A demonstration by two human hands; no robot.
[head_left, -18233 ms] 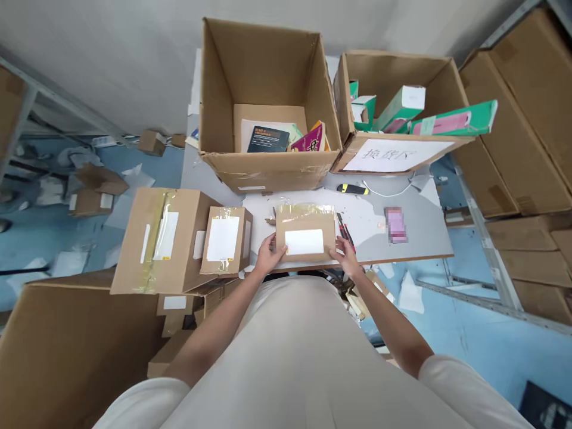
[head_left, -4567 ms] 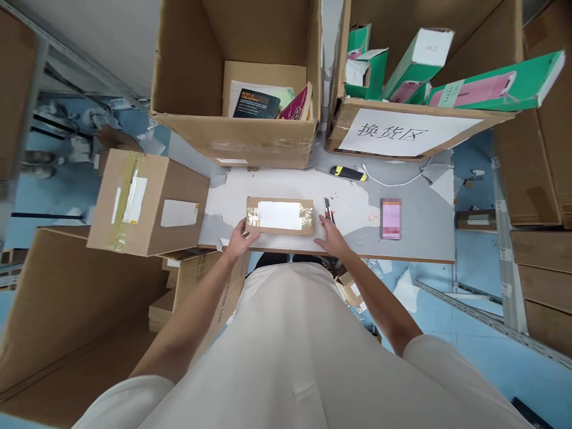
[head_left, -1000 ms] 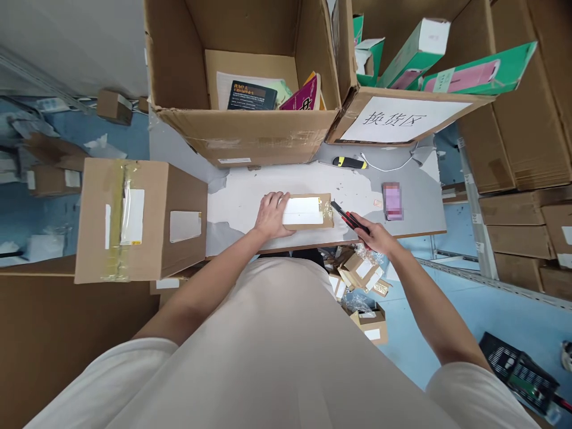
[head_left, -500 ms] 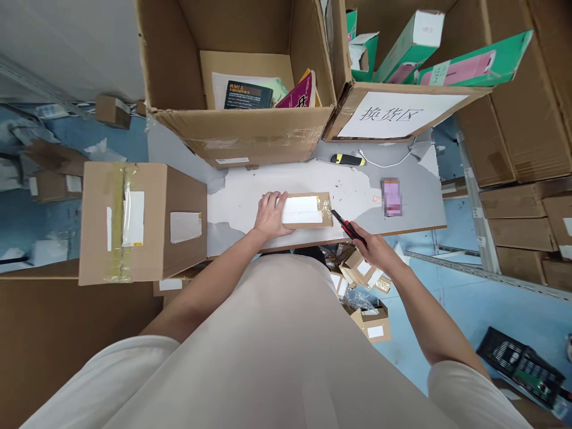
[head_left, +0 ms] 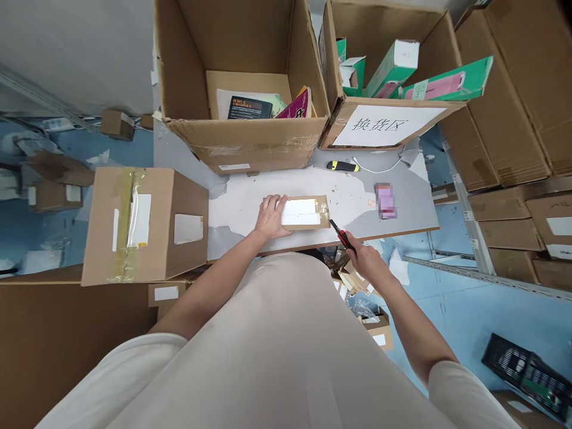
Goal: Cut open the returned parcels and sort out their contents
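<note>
A small brown cardboard box (head_left: 304,226) with white labels on top lies on the worktable (head_left: 241,202) in front of me. My left hand (head_left: 270,216) grips its left end, fingers over the far side and thumb on top. Clear tape covers the box's right end. In my right hand (head_left: 364,257) is a red and black utility knife (head_left: 342,236), its fingers wrapped around the handle. The blade points up and left, with the tip at the taped right end, near the front corner. Whether the blade touches the box I cannot tell.
Behind stand an open carton (head_left: 250,143) with books and another carton (head_left: 388,125) with green boxes. A yellow and black cutter (head_left: 342,166) and a pink item (head_left: 385,201) lie on the table. A large taped carton (head_left: 147,238) is at left. Opened boxes (head_left: 378,330) lie on the floor.
The knife tip has moved toward me along the box's right end, from about its middle to near the front corner. My left hand stays on the box. The view has shifted slightly.
</note>
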